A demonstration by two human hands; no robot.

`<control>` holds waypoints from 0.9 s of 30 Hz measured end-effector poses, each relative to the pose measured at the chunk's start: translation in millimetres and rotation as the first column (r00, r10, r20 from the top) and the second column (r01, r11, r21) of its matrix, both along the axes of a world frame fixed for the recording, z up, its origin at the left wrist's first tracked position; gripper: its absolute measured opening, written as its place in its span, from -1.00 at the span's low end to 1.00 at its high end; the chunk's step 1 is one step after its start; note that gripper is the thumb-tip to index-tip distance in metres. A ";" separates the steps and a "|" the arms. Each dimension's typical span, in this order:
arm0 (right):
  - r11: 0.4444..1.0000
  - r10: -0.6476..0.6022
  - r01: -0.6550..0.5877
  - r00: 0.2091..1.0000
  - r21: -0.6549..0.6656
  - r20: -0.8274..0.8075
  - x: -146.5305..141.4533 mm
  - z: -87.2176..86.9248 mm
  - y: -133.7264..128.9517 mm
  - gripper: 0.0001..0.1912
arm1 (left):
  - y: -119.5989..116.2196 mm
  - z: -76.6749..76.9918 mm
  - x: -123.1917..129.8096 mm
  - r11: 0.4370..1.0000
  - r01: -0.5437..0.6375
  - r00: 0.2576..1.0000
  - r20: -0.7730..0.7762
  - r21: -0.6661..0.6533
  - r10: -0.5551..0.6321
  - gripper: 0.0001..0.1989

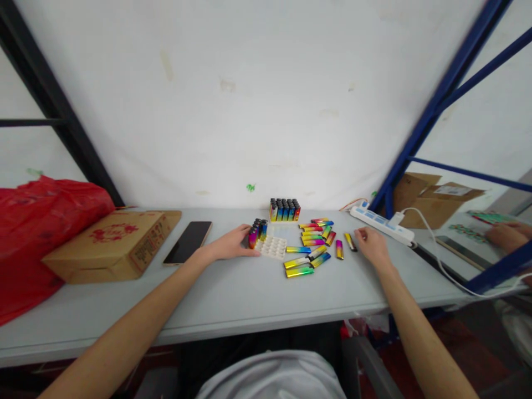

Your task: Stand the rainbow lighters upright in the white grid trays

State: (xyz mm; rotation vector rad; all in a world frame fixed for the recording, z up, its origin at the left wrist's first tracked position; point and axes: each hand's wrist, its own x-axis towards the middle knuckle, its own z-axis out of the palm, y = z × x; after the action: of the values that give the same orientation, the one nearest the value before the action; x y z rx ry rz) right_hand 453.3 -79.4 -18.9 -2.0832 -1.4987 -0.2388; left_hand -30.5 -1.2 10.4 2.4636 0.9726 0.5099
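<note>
My left hand (233, 243) is closed around the left end of a white tray (274, 248) with rows of round holes. Several multicoloured lighters (258, 231) stand upright at that end, close to my fingers; the other holes in view have nothing in them. On the right, my right hand (372, 244) rests low over the table with curled fingers, right beside a yellow and black lighter (350, 241) lying flat. Whether the fingertips hold anything is hidden. Between the hands lie several loose shiny lighters (300, 272), and a purple and yellow lighter (339, 249) lies apart from them.
Against the wall stands a block of upright lighters (285, 210). A phone (188, 243), a cardboard box (112, 244) and a red bag (37, 233) are on the left. A white power strip (382, 226) with cables lies at right, near a blue frame (432, 116). Another person's hand (509, 237) shows beyond it.
</note>
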 end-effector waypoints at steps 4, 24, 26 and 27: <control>0.982 -0.013 0.025 0.998 -0.189 0.064 -16.8 -1.8 -6.5 -0.60 | 0.2 -0.8 0.5 1.000 -0.006 1.000 -0.024 0.015 0.007 -0.18; 0.788 0.610 -0.438 0.455 0.434 -0.648 -160.5 68.2 44.0 -0.48 | -1.4 0.2 1.4 1.000 0.009 0.999 -0.049 0.017 -0.008 -0.16; 0.726 0.649 -0.518 0.299 0.452 -0.700 -190.4 70.7 54.3 -0.48 | -1.5 -0.3 1.5 0.999 0.018 0.999 -0.038 0.036 -0.017 -0.19; 0.689 0.656 -0.557 0.208 0.463 -0.726 -202.9 69.7 57.8 -0.47 | -1.6 -0.5 1.5 0.999 0.021 0.999 -0.034 0.047 -0.019 -0.20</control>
State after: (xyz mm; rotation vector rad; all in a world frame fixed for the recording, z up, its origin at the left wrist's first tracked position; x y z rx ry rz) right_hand 250.4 -21.6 50.8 -0.9726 -1.3997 0.9284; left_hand -29.0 -2.8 10.0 2.5291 0.9587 0.4912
